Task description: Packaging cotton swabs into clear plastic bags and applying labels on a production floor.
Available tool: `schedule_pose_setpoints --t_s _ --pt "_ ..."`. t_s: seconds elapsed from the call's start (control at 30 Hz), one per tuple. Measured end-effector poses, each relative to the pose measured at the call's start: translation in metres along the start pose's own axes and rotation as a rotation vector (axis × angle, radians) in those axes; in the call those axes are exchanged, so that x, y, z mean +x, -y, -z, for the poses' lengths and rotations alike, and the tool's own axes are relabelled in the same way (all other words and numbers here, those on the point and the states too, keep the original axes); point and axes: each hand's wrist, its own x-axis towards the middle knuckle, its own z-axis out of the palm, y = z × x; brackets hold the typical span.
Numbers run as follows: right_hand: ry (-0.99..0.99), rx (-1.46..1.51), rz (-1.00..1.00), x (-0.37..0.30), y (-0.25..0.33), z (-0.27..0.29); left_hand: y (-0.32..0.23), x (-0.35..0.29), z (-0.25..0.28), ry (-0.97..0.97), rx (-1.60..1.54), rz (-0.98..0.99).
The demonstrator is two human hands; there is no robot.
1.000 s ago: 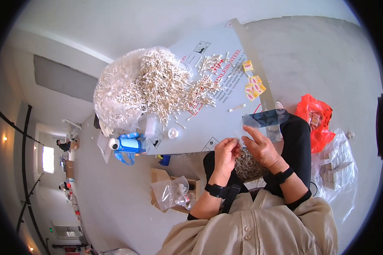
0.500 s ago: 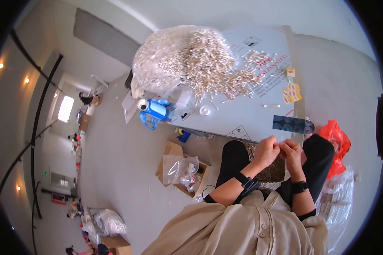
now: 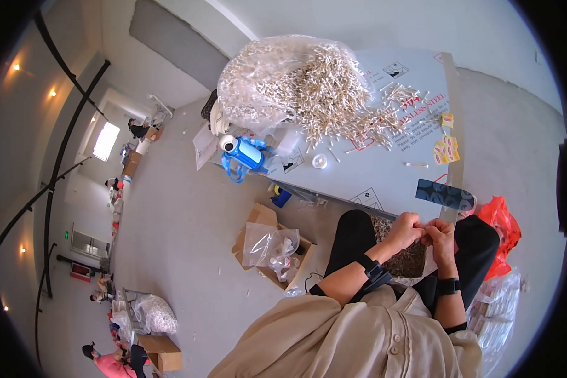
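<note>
My left hand (image 3: 403, 232) and my right hand (image 3: 440, 239) meet fingertip to fingertip above my lap. Both are closed in a pinch, and whatever lies between the fingers is too small to make out. Below them, between my knees, is an open container (image 3: 411, 263) filled with small brownish and whitish bits. On the table in front, a loose heap of cotton swabs (image 3: 334, 91) spills out of a big clear plastic bag (image 3: 249, 82). Closer to my hands are a dark patterned strip (image 3: 440, 193), a small slim pack (image 3: 416, 165) and yellow labels (image 3: 446, 150).
A blue bottle with a strap (image 3: 246, 153) and a small white round tub (image 3: 319, 161) stand on the table (image 3: 334, 186). On the floor are a cardboard box (image 3: 256, 217) with plastic bags and a red bag (image 3: 501, 230). People sit far left, including one in pink (image 3: 110, 364).
The whole view has shifted, so the table and its things appear farther right and slightly lower. My hands stay pinched together over the container.
</note>
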Motion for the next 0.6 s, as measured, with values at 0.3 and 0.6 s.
schedule_pose_setpoints --t_s 0.3,0.6 --pt "-0.106 -0.609 0.401 0.0 -0.013 0.009 0.002 0.002 -0.008 -0.118 0.221 -0.194" --pt "-0.451 -0.294 0.323 -0.002 0.01 0.012 -0.001 0.046 -0.008 -0.02 0.098 -0.303"
